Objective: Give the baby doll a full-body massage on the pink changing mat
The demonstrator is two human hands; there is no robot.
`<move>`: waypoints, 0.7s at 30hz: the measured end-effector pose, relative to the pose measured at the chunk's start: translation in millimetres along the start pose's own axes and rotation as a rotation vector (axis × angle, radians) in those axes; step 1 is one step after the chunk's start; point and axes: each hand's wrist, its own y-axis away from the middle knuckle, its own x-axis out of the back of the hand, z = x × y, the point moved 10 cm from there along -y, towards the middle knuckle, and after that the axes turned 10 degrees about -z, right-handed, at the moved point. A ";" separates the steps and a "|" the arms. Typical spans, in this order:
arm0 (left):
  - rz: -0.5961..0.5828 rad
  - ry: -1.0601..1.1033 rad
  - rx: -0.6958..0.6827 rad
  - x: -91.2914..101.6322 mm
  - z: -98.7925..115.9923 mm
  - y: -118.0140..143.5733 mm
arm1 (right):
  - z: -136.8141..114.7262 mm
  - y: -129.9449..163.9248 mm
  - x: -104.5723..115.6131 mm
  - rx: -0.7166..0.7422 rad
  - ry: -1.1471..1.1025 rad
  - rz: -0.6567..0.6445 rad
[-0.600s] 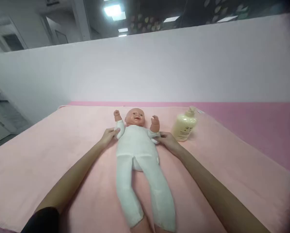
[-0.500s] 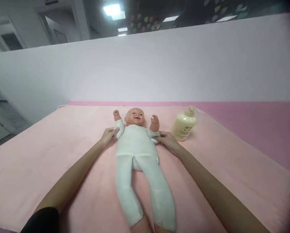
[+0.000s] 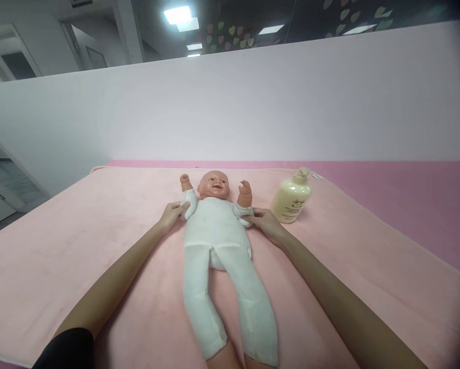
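Doll lies face-up mid-towel, lotion bottle just right of its head; left hand and right hand each pinch a sleeved upper arm, pinning both arms symmetrically against the towel.

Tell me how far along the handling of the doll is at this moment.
Done: the doll lies face up in its white suit on the pink towel. In hand: the left hand and right hand each grip an upper arm. Left: the lotion bottle stands untouched beside it, pump not pressed.
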 end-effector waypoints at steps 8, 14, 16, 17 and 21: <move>0.021 0.047 0.027 0.5 -6.5 -1.7 | 2.9 -5.1 1.1 0.022 0.009 0.000; 0.034 0.049 0.019 0.3 -9.2 -4.7 | 5.2 -7.9 0.6 0.006 0.004 -0.002; 0.049 0.038 0.020 1.2 -9.8 -5.2 | 5.2 -8.3 0.9 0.003 0.002 0.009; 0.053 0.031 0.020 1.6 -10.0 -5.5 | 5.3 -8.5 1.0 0.001 0.004 0.014; 0.060 0.017 0.013 2.7 -10.7 -7.0 | 4.1 -9.1 0.7 0.008 0.020 0.030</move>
